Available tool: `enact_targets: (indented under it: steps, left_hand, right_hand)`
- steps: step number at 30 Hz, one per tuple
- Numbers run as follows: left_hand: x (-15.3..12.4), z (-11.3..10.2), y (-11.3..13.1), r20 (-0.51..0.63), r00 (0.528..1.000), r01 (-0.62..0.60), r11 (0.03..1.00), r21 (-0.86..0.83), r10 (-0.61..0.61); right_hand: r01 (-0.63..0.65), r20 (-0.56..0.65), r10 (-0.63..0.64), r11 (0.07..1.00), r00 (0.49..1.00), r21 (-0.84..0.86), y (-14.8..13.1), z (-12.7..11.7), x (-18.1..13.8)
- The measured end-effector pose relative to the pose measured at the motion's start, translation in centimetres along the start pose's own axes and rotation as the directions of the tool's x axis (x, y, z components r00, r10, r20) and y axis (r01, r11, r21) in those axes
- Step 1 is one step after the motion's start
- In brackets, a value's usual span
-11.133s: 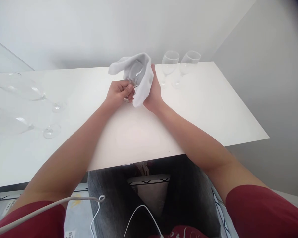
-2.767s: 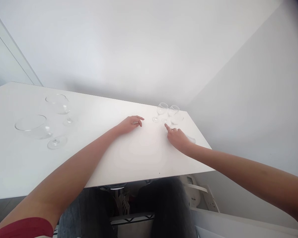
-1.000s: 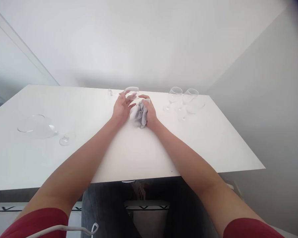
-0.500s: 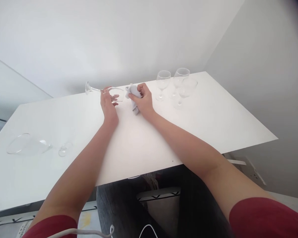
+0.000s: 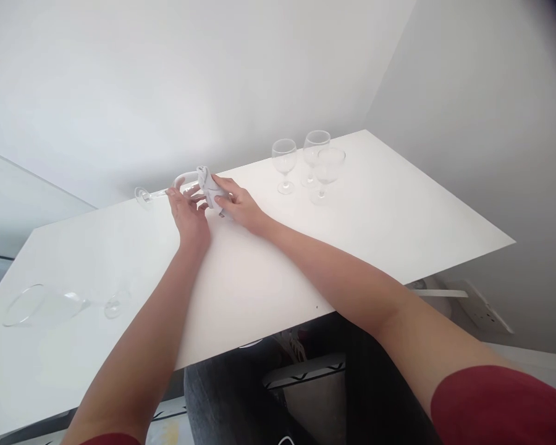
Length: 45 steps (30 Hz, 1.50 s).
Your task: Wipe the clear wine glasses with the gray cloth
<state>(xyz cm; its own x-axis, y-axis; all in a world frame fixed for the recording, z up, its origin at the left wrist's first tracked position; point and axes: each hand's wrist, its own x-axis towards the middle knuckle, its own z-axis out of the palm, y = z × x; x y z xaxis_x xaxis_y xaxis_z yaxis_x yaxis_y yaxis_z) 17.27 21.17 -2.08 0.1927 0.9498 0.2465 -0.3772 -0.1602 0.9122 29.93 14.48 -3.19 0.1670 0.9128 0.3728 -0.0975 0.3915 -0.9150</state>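
A clear wine glass (image 5: 160,191) is held sideways over the white table (image 5: 306,247), its foot pointing left. My left hand (image 5: 188,213) is wrapped round its bowl from below. My right hand (image 5: 236,204) grips a bunched white cloth (image 5: 207,182) and presses it into the mouth of the glass. Both hands meet at the far middle of the table.
Three wine glasses (image 5: 306,162) stand upright together at the far right. One more glass (image 5: 50,306) lies on its side near the left edge. A wall runs behind the table, and my legs show under its front edge.
The camera has tilted and turned. My right hand has pushed the cloth against the mouth of the glass, and the left hand has closed further round the bowl.
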Motion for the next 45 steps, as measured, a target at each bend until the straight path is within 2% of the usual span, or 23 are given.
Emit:
enact_targets:
  steps: [4, 7, 10, 13, 18, 24, 27, 30, 34, 37, 41, 45]
  left_hand:
    - [0.0, -0.1, -0.2, 0.009, 1.000, 0.004, 0.999, 0.040, -0.004]
    - [-0.2, -0.1, -0.2, 0.105, 0.994, -0.031, 0.997, 0.077, 0.023]
    - [-0.3, -0.1, -0.1, 0.168, 0.985, -0.057, 0.997, 0.048, 0.048]
    - [-0.3, 0.0, 0.1, 0.177, 0.982, -0.068, 0.998, -0.012, 0.069]
    - [-0.5, 0.0, 0.7, 0.216, 0.971, -0.107, 0.994, 0.018, 0.100]
    - [-0.9, 0.1, 1.1, 0.226, 0.973, -0.055, 0.998, 0.028, 0.047]
    - [-1.1, 0.5, 1.3, 0.256, 0.967, -0.017, 1.000, -0.004, 0.017]
    - [-1.2, 0.7, 1.5, 0.267, 0.962, -0.060, 0.998, -0.002, 0.058]
    - [-1.2, 0.6, 1.5, 0.289, 0.956, -0.051, 0.998, 0.026, 0.041]
    - [-1.1, 0.5, 1.5, 0.293, 0.956, -0.023, 0.999, 0.034, 0.012]
    - [-1.0, 0.3, 1.2, 0.288, 0.958, 0.005, 0.999, 0.032, -0.014]
    - [-0.7, -0.1, 0.5, 0.238, 0.971, 0.010, 0.999, 0.031, -0.018]
  right_hand:
    - [0.109, -0.042, -0.122, 0.967, 0.992, -0.231, 0.8, 0.4, 0.3]
    - [0.114, -0.036, -0.134, 0.937, 0.990, -0.329, 1.2, 0.6, 0.5]
    - [0.118, -0.084, -0.143, 0.962, 0.986, -0.244, 0.8, 0.6, 0.3]
    - [0.066, -0.098, -0.075, 0.994, 0.992, -0.089, -0.3, 0.2, -0.2]
    - [-0.065, -0.001, 0.065, 0.998, 0.998, -0.002, -1.9, 0.1, -1.2]
    - [-0.111, 0.095, 0.098, 0.984, 0.991, 0.142, -1.2, -0.1, -0.7]
    - [-0.162, 0.146, 0.127, 0.950, 0.981, 0.265, -0.7, -0.3, -0.5]
    - [-0.257, 0.211, 0.180, 0.863, 0.961, 0.435, -0.6, -0.6, -0.4]
    - [-0.320, 0.220, 0.236, 0.770, 0.947, 0.551, -0.7, -1.2, -0.3]
    - [-0.295, 0.176, 0.237, 0.764, 0.956, 0.574, -0.8, -1.3, -0.2]
    - [-0.240, 0.067, 0.236, 0.854, 0.970, 0.462, -1.0, -0.8, -0.4]
    - [-0.221, 0.074, 0.209, 0.897, 0.975, 0.382, -1.4, -0.4, -0.8]
